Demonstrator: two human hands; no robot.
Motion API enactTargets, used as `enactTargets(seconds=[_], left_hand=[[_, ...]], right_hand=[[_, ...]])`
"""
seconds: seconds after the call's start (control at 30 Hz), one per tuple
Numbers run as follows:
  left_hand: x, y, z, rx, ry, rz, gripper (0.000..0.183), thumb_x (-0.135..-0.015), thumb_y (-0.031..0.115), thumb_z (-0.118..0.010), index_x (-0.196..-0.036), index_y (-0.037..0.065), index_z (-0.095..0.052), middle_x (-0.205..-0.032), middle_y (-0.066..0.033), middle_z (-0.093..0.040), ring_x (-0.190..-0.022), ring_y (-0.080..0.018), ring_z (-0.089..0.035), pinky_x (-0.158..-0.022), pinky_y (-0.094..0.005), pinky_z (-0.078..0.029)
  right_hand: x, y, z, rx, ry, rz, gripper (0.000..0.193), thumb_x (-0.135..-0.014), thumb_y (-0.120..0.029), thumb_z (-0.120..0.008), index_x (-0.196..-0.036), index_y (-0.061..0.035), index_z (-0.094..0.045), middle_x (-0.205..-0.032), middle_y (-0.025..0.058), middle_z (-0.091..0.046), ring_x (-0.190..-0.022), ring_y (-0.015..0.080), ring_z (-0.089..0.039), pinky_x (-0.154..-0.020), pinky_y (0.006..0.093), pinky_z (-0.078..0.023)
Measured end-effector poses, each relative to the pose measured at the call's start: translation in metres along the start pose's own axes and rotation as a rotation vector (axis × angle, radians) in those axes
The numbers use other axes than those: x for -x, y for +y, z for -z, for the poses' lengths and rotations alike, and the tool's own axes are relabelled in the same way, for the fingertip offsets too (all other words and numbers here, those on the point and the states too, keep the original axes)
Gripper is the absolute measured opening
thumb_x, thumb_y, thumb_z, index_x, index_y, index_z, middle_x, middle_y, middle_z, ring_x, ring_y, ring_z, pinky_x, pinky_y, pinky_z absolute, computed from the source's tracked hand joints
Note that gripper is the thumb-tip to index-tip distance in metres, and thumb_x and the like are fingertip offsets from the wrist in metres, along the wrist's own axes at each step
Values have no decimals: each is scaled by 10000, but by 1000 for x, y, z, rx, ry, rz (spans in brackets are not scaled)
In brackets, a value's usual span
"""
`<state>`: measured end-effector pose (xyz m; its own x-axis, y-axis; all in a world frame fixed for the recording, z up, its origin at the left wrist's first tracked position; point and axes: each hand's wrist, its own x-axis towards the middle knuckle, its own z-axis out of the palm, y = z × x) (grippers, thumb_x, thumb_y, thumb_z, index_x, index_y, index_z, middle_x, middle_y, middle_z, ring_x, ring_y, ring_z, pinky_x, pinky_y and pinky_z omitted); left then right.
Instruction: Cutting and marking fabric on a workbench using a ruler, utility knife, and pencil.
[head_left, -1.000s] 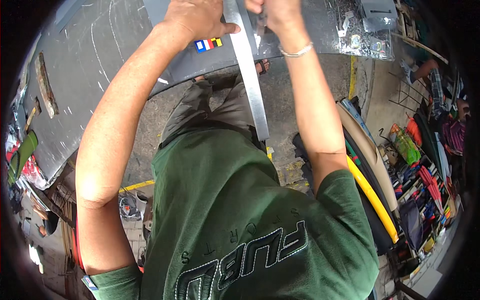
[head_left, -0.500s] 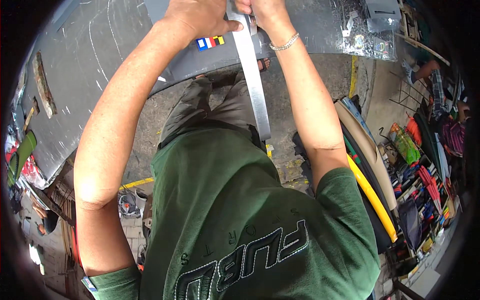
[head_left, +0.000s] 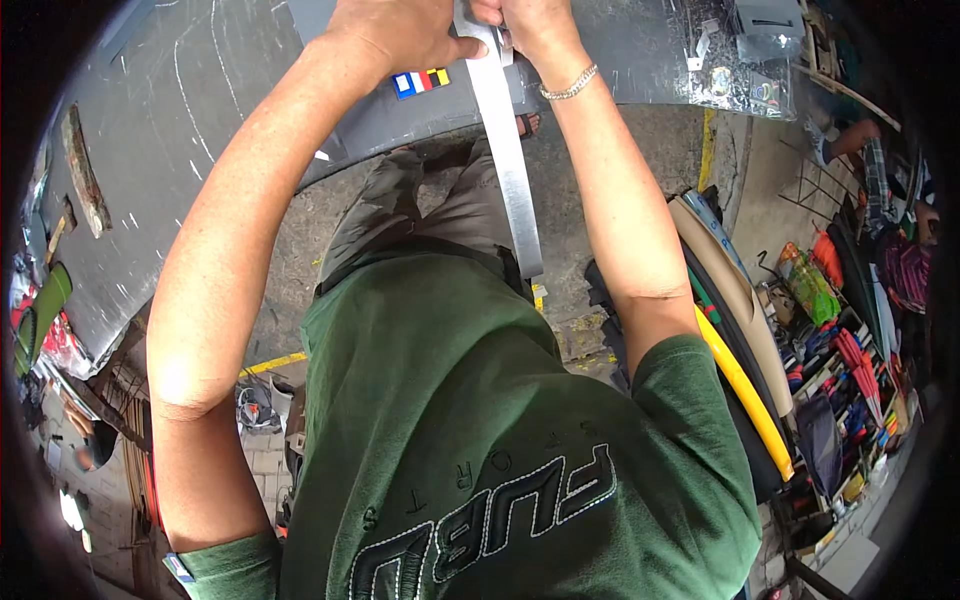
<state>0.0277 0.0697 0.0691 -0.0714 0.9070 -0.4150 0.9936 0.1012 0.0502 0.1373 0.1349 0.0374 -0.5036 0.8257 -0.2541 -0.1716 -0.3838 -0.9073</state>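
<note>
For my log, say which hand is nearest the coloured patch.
The left hand, just above the patch in view and touching the metal strip; the right hand is mostly across the strip.

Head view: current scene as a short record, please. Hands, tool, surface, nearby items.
left hand: thumb on the metal strip; other fingers partly out of frame
right hand: fingers curled beside the strip's far end; grip unclear
metal strip: long, flat, silver; near end overhangs the table edge
surface: dark grey table, scuffed
left of strip: small multicoloured patch
table, far right: clear plastic packet
table, far left: rough wood piece
</note>
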Motion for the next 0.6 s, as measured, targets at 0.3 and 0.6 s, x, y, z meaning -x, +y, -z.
enactTargets(seconds=[0.3,0.6], left_hand=[[-2,2,4,-5,-13,2,1042,-803,518,-779,-1553,-47,-329,-1644,-236,-292,-1533,-433,-255,-1194,-578,-335],[-2,-7,-28,35,167,-66,1049,-818,554,-751,-1565,-40,-314,-1644,-223,-300,-1524,-427,-275,-1183,-584,-335]], right_hand=[[-8,6,10,20,36,-185,532,-1104,-505,-399,-1325,-57,-582,-661,-15,-475,-421,79,-392,-375,231,-314],[-9,27,13,103,-48,132,584,-1111,-456,-435,-1538,-58,-457,-695,-50,-482,-467,38,-390,-401,212,-320]])
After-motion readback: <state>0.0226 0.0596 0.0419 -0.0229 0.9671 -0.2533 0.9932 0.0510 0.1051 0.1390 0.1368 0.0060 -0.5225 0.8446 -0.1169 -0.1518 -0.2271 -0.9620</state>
